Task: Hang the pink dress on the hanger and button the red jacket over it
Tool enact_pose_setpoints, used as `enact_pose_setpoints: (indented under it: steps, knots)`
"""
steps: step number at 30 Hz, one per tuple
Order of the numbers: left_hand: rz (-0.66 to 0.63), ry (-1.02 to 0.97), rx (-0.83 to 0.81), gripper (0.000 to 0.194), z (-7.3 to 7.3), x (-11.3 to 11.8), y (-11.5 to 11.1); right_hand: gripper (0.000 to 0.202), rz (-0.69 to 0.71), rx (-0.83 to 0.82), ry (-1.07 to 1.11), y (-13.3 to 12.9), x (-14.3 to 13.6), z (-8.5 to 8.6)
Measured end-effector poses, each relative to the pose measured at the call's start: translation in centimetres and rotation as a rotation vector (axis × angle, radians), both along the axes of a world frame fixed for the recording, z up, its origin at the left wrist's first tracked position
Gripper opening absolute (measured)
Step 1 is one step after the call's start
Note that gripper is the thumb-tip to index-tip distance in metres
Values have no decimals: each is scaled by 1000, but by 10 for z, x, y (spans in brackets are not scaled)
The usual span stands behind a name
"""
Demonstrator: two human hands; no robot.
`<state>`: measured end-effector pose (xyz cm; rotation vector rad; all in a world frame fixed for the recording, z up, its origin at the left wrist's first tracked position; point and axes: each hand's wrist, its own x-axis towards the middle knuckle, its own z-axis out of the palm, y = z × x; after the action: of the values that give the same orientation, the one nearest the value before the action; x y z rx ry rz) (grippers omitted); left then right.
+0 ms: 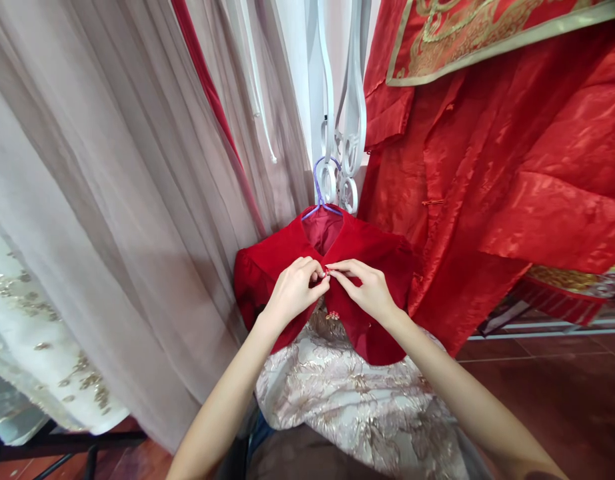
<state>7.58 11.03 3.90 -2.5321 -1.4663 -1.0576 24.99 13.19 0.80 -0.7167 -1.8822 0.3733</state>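
A short red velvet jacket (277, 250) hangs on a purple hanger (318, 179) in front of me. My left hand (297, 283) pinches the jacket's front edge just below the neckline. From the other side my right hand (365, 287) pinches at the same spot, its fingertips meeting those of the left. Something small sits between the fingertips, perhaps a button; its shape is mostly hidden. Lower on the front edge shows a jewelled button (332, 315). Beneath the jacket, a pale brocade fabric with floral patterning (357, 393) spreads over my lap.
Beige curtain-like fabric (137, 167) hangs on the left, beside a white garment with gold sequins (47, 347). The hanger hooks on a white scrolled metal frame (355, 133). Red satin garments (487, 173) hang at right over a reddish tiled floor (552, 387).
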Motion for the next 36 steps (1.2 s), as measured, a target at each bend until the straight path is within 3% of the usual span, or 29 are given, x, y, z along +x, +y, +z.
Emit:
enact_pose_setpoints:
  steps: [5, 16, 36]
  knots:
    - [-67, -24, -42, 7, 2, 0, 0, 18, 5, -24, 66, 1, 2, -4]
    - [-47, -52, 3, 13, -9, 3, 3, 16, 35, -97, 163, 3, 0, -11]
    - [-179, 91, 159, 19, -14, -11, 21, 18, -43, -9, 159, 2, -8, -19]
